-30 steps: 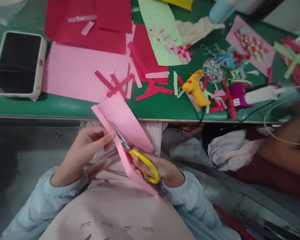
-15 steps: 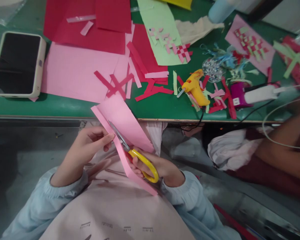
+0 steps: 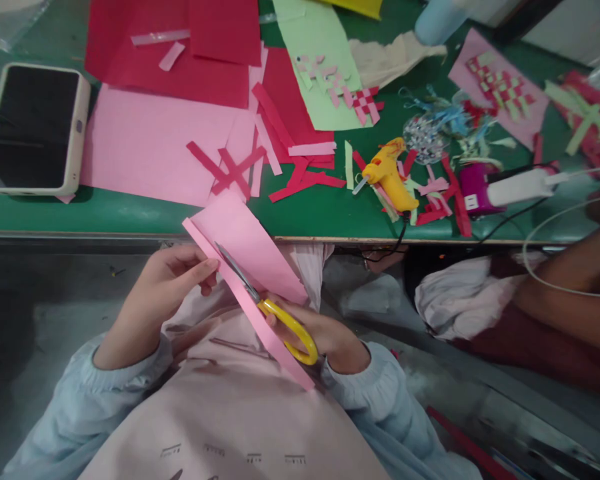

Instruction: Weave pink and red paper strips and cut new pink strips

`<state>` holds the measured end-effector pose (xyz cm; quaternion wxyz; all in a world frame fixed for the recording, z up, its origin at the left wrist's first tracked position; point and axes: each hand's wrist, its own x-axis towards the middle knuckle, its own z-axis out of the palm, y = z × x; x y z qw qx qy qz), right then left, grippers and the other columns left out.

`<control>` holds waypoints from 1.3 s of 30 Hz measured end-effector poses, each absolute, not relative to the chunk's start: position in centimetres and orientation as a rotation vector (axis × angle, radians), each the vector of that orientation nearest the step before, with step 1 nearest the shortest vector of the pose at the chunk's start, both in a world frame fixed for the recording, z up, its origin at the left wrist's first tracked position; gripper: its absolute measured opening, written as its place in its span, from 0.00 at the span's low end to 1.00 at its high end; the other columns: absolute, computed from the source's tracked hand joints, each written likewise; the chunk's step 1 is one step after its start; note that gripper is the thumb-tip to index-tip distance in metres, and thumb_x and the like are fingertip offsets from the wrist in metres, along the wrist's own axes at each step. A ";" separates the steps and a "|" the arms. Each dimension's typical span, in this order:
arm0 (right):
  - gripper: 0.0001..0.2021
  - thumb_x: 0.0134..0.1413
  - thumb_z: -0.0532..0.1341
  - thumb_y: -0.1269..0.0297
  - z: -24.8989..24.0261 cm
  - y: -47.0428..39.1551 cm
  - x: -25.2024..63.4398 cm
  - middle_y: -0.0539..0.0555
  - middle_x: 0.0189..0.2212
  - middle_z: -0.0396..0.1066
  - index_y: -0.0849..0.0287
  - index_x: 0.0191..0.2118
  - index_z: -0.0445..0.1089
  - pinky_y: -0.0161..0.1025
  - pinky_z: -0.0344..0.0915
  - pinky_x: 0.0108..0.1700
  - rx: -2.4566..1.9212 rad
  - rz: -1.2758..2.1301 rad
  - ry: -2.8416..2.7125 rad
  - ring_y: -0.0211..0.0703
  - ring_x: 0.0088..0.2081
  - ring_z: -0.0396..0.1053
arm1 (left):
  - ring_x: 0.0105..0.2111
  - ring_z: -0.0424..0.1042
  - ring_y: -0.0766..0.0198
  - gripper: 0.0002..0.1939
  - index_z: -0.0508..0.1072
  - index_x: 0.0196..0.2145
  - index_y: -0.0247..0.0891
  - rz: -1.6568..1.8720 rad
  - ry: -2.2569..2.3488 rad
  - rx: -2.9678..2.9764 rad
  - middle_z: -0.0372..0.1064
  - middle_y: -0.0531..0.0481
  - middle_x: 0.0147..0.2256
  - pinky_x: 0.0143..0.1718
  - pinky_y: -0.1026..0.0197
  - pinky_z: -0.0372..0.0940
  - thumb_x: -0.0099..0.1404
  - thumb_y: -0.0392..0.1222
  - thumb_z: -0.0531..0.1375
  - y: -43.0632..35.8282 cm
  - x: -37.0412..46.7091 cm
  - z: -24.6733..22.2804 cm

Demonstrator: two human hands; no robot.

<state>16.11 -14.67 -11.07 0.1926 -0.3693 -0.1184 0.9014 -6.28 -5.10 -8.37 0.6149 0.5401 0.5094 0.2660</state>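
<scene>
My left hand pinches the edge of a pink paper sheet between thumb and fingers, near its upper left corner. Yellow-handled scissors are gripped in my right hand, whose fingers are partly hidden behind the paper and the handle. The scissor blades lie along the sheet, pointing up and left toward my left hand. A long narrow pink strip runs beside the blades along the sheet's left side and hangs down past the handles over my lap.
On the green table lie a phone-like device, red sheets, a pink sheet, a light green sheet and several loose strips. A yellow glue gun with a cord rests near the edge. Another person's arm is at right.
My left hand has slid slightly up and left along the paper strip. The strip now lies straighter beside the blades and covers more of my right fingers.
</scene>
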 end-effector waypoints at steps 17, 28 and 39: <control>0.27 0.62 0.53 0.32 -10.3 -15.1 16.3 0.46 0.27 0.57 0.56 0.36 0.59 0.32 0.53 0.24 -1.019 2.455 -0.559 0.31 0.22 0.52 | 0.21 0.62 0.68 0.17 0.72 0.20 0.39 0.623 1.203 1.323 0.66 0.54 0.18 0.22 0.62 0.56 0.62 0.47 0.67 -5.4 -5.8 -7.5; 0.27 0.58 0.59 0.33 -10.2 -14.9 16.4 0.45 0.27 0.57 0.55 0.34 0.58 0.32 0.53 0.25 -1.024 2.474 -0.610 0.31 0.23 0.53 | 0.20 0.61 0.67 0.17 0.71 0.19 0.40 0.591 1.239 1.396 0.65 0.53 0.18 0.21 0.62 0.54 0.62 0.47 0.66 -5.5 -5.3 -6.5; 0.23 0.70 0.46 0.40 -10.7 -14.7 16.3 0.44 0.25 0.56 0.55 0.36 0.58 0.32 0.52 0.25 -0.978 2.566 -0.446 0.31 0.21 0.50 | 0.16 0.53 0.70 0.18 0.69 0.17 0.40 0.589 1.248 1.364 0.61 0.56 0.15 0.17 0.64 0.49 0.61 0.46 0.67 -5.4 -5.2 -6.2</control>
